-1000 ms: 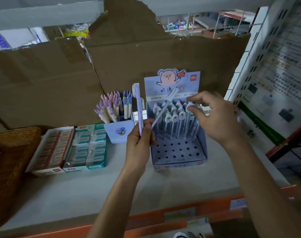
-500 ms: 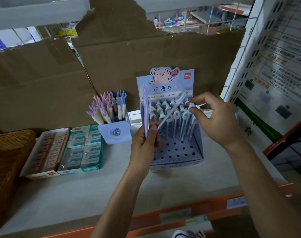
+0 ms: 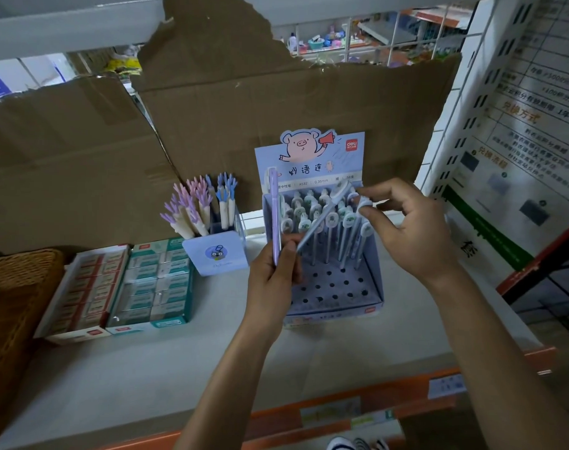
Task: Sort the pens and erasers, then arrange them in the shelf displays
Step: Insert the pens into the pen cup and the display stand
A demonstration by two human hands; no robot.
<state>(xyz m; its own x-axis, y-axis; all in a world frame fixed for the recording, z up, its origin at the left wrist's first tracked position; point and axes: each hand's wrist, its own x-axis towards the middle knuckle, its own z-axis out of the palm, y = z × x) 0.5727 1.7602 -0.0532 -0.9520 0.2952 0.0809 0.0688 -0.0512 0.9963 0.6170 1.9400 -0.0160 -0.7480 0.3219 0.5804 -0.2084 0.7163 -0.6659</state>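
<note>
- A woven wicker basket sat at the shelf's left edge.
- 2 flat cardboard trays of boxed erasers lay side by side.
- The left hand clamped 2 slim pens: a purple pen upright, a pale pen slanting up to the right.
- Round-topped pens stood vertical in the rear holes of the perforated cardboard display box.
- The right hand pinched 1 round top between thumb and forefinger.
</note>
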